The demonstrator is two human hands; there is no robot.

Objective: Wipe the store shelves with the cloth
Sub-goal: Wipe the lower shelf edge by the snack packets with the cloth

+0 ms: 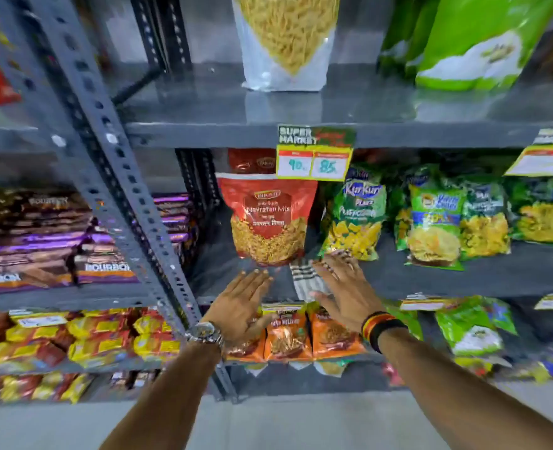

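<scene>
- Left hand point(241, 303) is stretched out flat, fingers spread, nothing gripped, near the shelf point(463, 277) front edge.
- Right hand point(341, 292) is laid flat on the striped cloth point(304, 279), not clenched.
- Cloth's long axis is run front-to-back, hanging over the edge.

Striped white-and-dark cloth point(306, 282) flat on grey middle shelf point(447, 274), front edge

Head camera faces the shelf point(431, 274) closely, angled slightly downward.
</scene>
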